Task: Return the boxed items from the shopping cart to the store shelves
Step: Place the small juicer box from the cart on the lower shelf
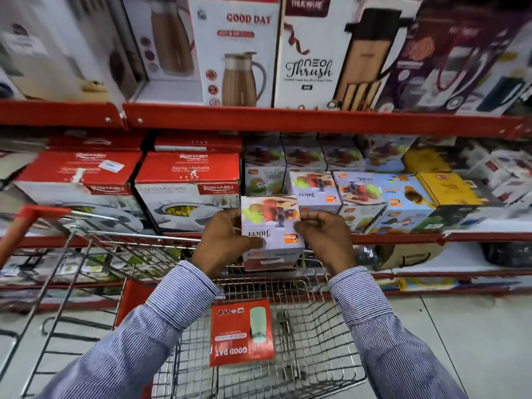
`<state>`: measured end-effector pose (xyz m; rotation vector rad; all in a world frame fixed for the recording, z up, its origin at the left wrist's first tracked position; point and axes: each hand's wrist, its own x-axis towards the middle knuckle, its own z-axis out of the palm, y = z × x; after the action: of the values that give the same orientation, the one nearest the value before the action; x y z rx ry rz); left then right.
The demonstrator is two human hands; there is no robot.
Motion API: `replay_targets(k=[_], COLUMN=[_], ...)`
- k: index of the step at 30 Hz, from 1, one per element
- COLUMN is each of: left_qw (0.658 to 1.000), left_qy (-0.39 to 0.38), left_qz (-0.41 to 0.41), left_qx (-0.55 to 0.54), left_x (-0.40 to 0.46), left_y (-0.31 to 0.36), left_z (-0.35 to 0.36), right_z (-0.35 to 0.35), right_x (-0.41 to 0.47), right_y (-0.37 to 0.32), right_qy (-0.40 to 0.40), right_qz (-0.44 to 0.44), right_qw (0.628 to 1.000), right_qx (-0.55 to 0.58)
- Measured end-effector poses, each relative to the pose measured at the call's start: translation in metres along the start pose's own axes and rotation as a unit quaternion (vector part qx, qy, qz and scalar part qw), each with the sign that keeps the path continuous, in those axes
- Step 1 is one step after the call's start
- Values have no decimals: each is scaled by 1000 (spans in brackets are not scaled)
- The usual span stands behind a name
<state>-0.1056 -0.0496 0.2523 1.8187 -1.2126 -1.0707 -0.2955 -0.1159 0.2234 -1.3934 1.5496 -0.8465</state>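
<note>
Above the cart (259, 298), both hands (224, 240) (325, 240) pinched the juicer box (270, 226), best slid level beside matching boxes (313, 188).

Head camera looks forward and down, close over the shopping cart (288, 326), facing the store shelves (288, 118)

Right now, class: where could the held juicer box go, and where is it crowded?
Both hands, left and right, hold the juicer box. The cart's wire floor right of the red Good Day box is bare. The juicer row and Rishabh boxes look packed.
</note>
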Motion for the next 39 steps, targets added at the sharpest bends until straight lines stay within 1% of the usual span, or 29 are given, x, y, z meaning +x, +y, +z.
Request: replay_targets(k=[3,6,10,14,19,22,29,32,34,37,39], left_qw=[1000,999,998,993,984,983,975,975,972,966,966], left_qy=[2,24,44,67,117,120,142,150,170,198,200], left_qz=[9,16,31,67,110,110,90,85,91,101,98], left_qx=[21,28,43,69,78,83,148,141,134,129,132], left_x=[4,9,14,20,31,38,68,75,77,78,78], left_y=[2,-1,-2,-8,-17,-23,-52,-57,-57,-52,-50], left_z=[-6,-6,0,9,21,29,42,45,46,48,50], right_z=[2,4,6,7,11,16,26,30,33,36,39], right_x=[5,10,19,28,42,50,69,73,75,77,78], right_y=[-9,-13,-13,-11,-2,2,8,7,5,-1,-5], right_qy=[-12,-21,-29,-25,-22,-15,-10,-4,0,2,-2], right_qz=[-8,-20,-39,-38,-46,-53,-47,-47,-48,-57,-51], right_qw=[1000,999,998,999,998,998,997,996,995,991,988], right_qx=[2,-27,-35,-30,-20,-18,-59,-72,-85,-122,-144])
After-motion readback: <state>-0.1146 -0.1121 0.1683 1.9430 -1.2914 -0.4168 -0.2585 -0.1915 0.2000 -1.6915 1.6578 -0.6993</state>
